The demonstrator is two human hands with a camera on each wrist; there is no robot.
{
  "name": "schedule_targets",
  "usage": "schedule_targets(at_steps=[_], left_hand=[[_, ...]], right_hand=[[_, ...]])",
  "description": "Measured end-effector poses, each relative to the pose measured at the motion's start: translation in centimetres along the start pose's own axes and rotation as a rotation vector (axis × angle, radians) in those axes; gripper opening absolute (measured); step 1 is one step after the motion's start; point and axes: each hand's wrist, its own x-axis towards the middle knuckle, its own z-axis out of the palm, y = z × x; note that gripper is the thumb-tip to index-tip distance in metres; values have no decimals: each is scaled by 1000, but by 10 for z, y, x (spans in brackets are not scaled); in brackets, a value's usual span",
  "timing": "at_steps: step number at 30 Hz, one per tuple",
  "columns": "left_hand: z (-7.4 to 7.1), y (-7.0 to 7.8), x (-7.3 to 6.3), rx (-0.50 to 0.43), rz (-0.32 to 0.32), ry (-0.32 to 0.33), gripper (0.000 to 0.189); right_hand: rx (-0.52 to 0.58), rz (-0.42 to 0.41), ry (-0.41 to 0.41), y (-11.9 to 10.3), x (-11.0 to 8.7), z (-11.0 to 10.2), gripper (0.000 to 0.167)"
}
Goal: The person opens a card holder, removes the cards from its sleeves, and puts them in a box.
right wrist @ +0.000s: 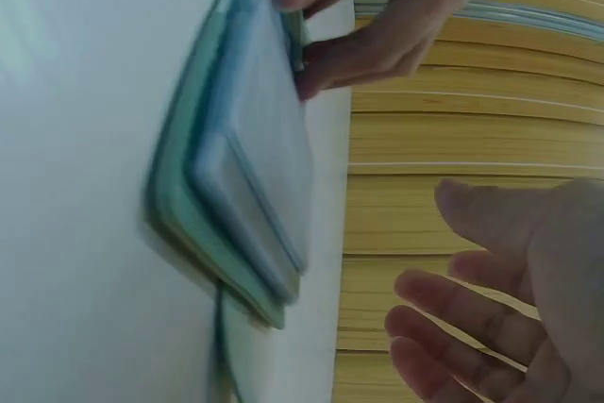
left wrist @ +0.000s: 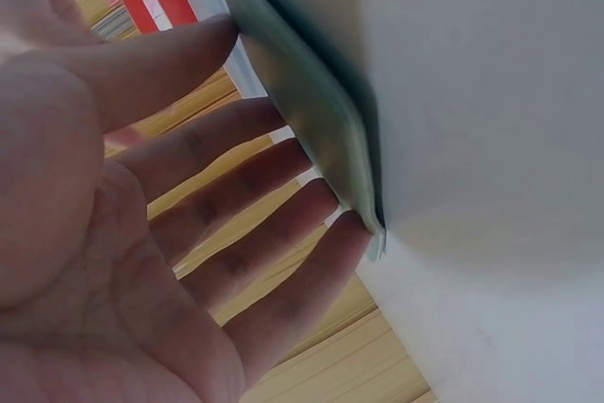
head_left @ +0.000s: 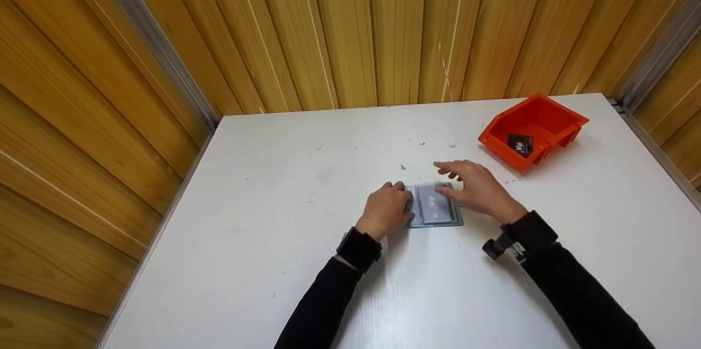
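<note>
A green card holder (head_left: 458,219) lies spread on the white table, its clear plastic sleeves (head_left: 434,207) stacked on the right half. Faint light print shows through the top sleeve. My left hand (head_left: 383,210) presses the holder's left half with thumb and fingertips; the left wrist view has these fingers (left wrist: 293,313) mostly straight against the flap. Just over the right edge, my right hand (head_left: 477,187) hovers with its fingers spread. From the right wrist view, that hand (right wrist: 491,299) is apart from the holder and has nothing in it.
An orange-red plastic bin (head_left: 553,119) stands at the table's back right, with a dark card (head_left: 520,144) marked "Vip" inside. Yellow wood-look panels (head_left: 350,31) rise behind the table (head_left: 263,201) and along its sides.
</note>
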Motion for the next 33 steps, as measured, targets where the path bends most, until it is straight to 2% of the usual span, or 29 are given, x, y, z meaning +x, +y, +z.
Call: schedule_targets(at_steps=[5, 9, 22, 25, 28, 33], left_hand=[[0, -2, 0, -3, 9, 6, 27], [0, -3, -1, -4, 13, 18, 26], [-1, -5, -2, -16, 21, -5, 29], [-2, -8, -1, -27, 43, -18, 32], [-3, -14, 0, -65, 66, -40, 35], [-9, -25, 3, -238, 70, -86, 40]], right_hand=[[-36, -45, -94, 8, -8, 18, 77], [8, -30, -146, 16, -14, 26, 84], [65, 8, -149, 28, -15, 32, 88], [87, 12, -127, 28, -15, 31, 82], [128, 11, -83, 26, -14, 31, 66], [185, -34, 12, 21, -11, 31, 27]])
